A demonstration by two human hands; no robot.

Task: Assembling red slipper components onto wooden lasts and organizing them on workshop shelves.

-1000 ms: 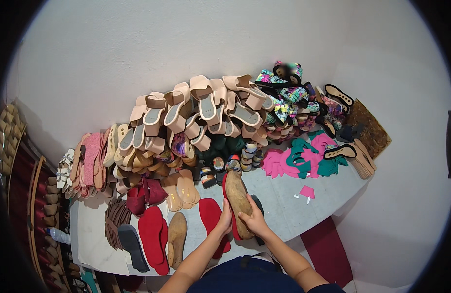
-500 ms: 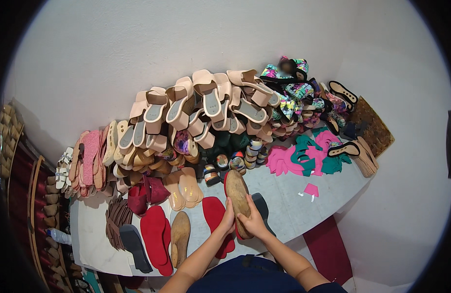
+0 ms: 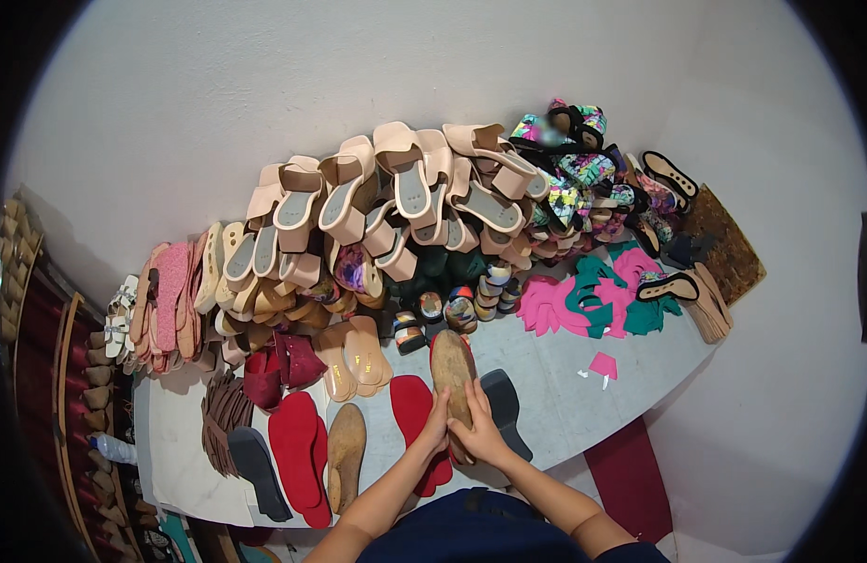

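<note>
Between my two hands is a tan wooden shoe last (image 3: 452,364), toe pointing away, with a red edge showing along its far left rim. My left hand (image 3: 436,424) wraps its left side near the heel. From the right, my right hand (image 3: 480,433) grips it, fingers laid along the upper face. Red insoles (image 3: 411,405) lie on the table just left of my left hand, partly hidden by my forearm. A dark grey sole (image 3: 505,408) lies to the right. Further left are a second wooden last (image 3: 346,455), more red insoles (image 3: 296,455) and a dark sole (image 3: 257,474).
A tall heap of beige heeled sandals (image 3: 410,192) lines the back of the table (image 3: 565,408). Floral sandals (image 3: 579,169) sit at the back right, above pink and green cut pieces (image 3: 598,298). Maroon uppers (image 3: 300,361) and brown strips (image 3: 229,427) lie left; lasts fill a rack (image 3: 97,399).
The last has tilted slightly and its toe sits a little lower. My right hand has shifted a bit toward the heel, with fingers straighter along the last. My left hand stays on it.
</note>
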